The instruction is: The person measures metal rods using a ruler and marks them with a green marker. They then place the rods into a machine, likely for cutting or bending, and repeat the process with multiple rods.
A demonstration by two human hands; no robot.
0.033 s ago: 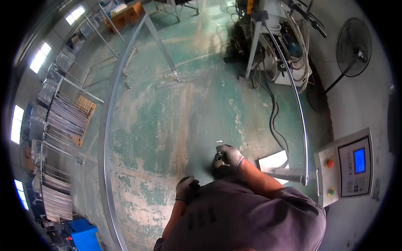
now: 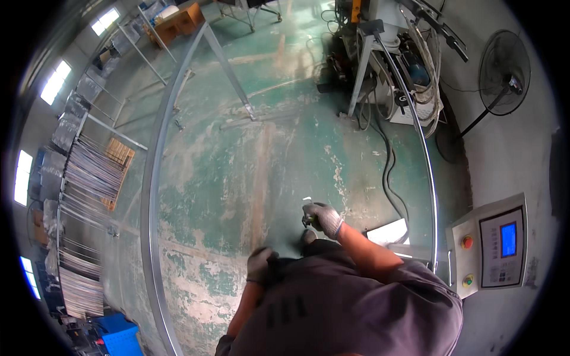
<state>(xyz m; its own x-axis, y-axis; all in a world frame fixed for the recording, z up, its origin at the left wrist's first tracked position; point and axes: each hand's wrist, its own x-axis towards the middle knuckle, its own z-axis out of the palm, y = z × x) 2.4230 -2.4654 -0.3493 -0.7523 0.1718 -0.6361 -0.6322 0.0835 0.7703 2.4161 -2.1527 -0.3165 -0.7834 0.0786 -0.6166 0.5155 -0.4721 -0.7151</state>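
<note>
My right hand (image 2: 324,218), in a pale knitted glove with a dark palm, is closed round a small dark object (image 2: 306,221). A bright, thin tip (image 2: 307,198) shows just beyond the fingers; its kind is too small to make out. My left hand (image 2: 260,265), gloved the same way, hangs low beside my dark trousers. Its fingers are blurred and partly lost against the dark cloth. Both hands are over the worn green floor (image 2: 202,196), in front of my grey shirt (image 2: 356,302).
A long metal rail (image 2: 150,178) curves past on the left, and a thinner shiny bar (image 2: 423,136) on the right. A control box (image 2: 493,243) with a lit screen stands at right, near a fan (image 2: 504,71). Black cables (image 2: 389,160) cross the floor. Racked rods (image 2: 92,169) lie at far left.
My right hand has shifted slightly left and up with the small object. My left hand has shifted slightly. The whole view has tilted a little.
</note>
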